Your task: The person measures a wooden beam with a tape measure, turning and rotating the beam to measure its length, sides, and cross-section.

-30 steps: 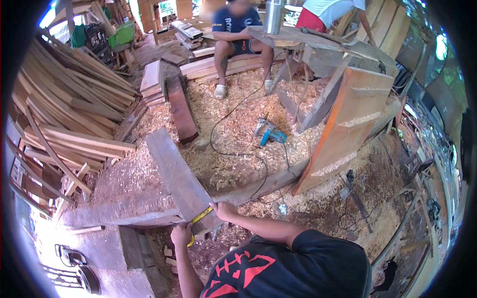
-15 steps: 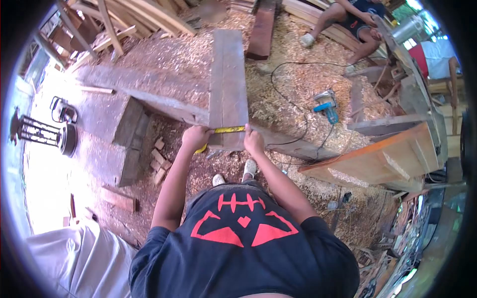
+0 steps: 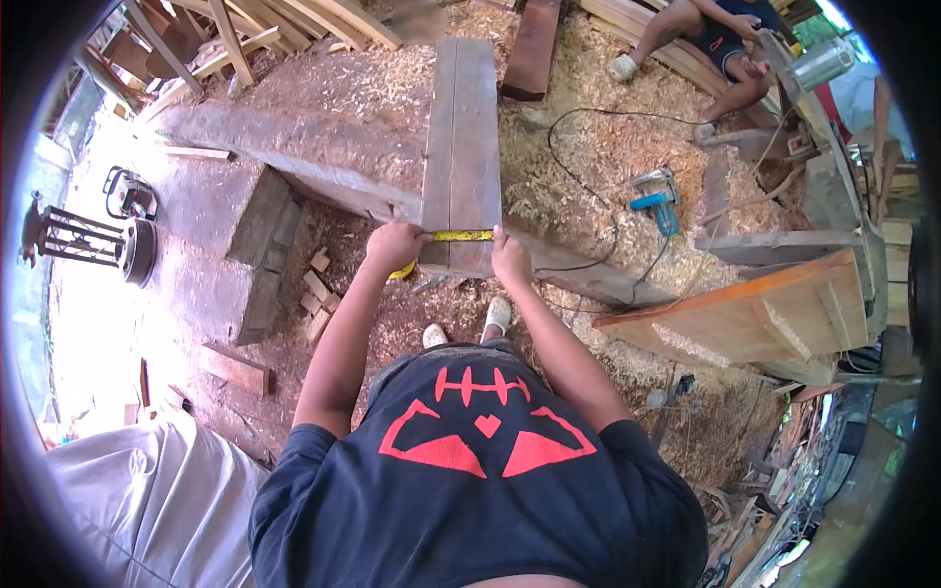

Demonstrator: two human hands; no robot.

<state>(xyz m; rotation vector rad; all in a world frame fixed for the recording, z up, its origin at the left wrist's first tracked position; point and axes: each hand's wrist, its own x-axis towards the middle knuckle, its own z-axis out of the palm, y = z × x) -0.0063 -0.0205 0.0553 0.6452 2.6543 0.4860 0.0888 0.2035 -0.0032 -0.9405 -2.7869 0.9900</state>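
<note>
A yellow tape measure (image 3: 463,235) is stretched across the width of a long wooden plank (image 3: 466,137), near the plank's end closest to me. My left hand (image 3: 396,247) is closed at the plank's left edge around the tape's case, of which a yellow part shows below the fingers. At the right edge, my right hand (image 3: 511,259) pinches the other end of the tape against the wood. A dark line runs lengthwise along the plank, which rests across a big timber beam (image 3: 328,176).
A blue power saw (image 3: 655,201) with a black cord lies on the shavings to the right. Large timber blocks (image 3: 257,230) stand left, near small offcuts (image 3: 319,294). An orange-brown board (image 3: 745,309) leans at right. Another person (image 3: 720,49) sits at the upper right.
My view has shifted slightly, so most of the scene sits a little higher and further right. Both hands still hold the tape across the plank.
</note>
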